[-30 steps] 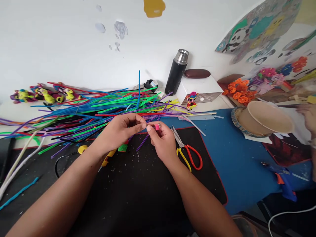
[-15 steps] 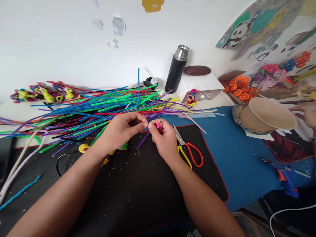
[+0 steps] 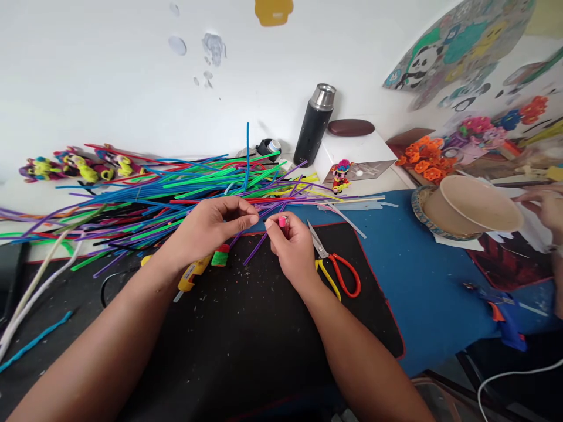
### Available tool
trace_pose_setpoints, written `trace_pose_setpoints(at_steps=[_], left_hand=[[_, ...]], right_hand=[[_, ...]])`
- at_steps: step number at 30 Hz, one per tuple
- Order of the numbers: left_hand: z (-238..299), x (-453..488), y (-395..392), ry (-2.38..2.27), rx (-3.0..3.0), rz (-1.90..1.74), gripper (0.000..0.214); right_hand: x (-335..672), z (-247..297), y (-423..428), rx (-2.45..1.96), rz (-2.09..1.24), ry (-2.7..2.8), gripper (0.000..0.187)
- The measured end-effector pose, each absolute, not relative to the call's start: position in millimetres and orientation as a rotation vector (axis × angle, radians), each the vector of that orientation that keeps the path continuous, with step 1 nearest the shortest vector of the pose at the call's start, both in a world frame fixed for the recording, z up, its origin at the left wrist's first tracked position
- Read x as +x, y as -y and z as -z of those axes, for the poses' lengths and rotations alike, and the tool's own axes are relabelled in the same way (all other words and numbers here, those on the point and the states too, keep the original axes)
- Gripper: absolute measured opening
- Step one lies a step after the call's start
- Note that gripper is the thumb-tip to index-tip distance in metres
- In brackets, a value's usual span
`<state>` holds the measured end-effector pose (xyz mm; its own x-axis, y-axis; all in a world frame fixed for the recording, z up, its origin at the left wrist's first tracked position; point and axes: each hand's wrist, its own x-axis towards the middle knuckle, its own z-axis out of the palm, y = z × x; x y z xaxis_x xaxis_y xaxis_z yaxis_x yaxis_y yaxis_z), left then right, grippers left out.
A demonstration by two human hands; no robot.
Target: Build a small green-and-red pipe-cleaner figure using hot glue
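My left hand (image 3: 220, 227) hangs over the black mat (image 3: 259, 340), thumb and forefinger pinched; anything between them is too small to make out. Just to the right, my right hand (image 3: 292, 243) is closed round a small lighter (image 3: 282, 221), of which only a pink end and a bit of metal show. A narrow gap separates the fingertips of both hands. Below my left hand lie a small red and green fuzzy piece (image 3: 220, 257) and a yellow glue gun (image 3: 193, 274), partly hidden by my forearm. Scissors (image 3: 336, 266) with red and yellow handles rest beside my right wrist.
Behind the hands spreads a heap of coloured pipe cleaners (image 3: 176, 187). A black flask (image 3: 313, 126) and a white box (image 3: 358, 149) stand by the wall. At right are a beige bowl (image 3: 481, 202), a blue glue gun (image 3: 510, 322) and another person's hand (image 3: 548, 205).
My left hand has drawn slightly left, away from my right fingertips, which it met before. More of the yellow glue gun and the red and green piece now shows.
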<state>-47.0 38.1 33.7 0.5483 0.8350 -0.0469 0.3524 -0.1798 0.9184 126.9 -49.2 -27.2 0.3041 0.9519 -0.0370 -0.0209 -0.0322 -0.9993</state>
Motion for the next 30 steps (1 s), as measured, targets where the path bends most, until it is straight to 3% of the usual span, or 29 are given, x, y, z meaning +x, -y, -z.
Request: trace_pose_setpoints(at_steps=[8, 30], left_hand=[[-36.5, -46.6, -35.0, -0.994, 1.791, -0.514, 0.036], [-34.0, -43.9, -31.2, -0.974, 1.845, -0.495, 0.026]], right_hand=[[124.6, 25.1, 48.4, -1.3, -1.062, 0.892, 0.037], [122.0, 24.2, 51.4, -1.256, -1.098, 0.856, 0.033]])
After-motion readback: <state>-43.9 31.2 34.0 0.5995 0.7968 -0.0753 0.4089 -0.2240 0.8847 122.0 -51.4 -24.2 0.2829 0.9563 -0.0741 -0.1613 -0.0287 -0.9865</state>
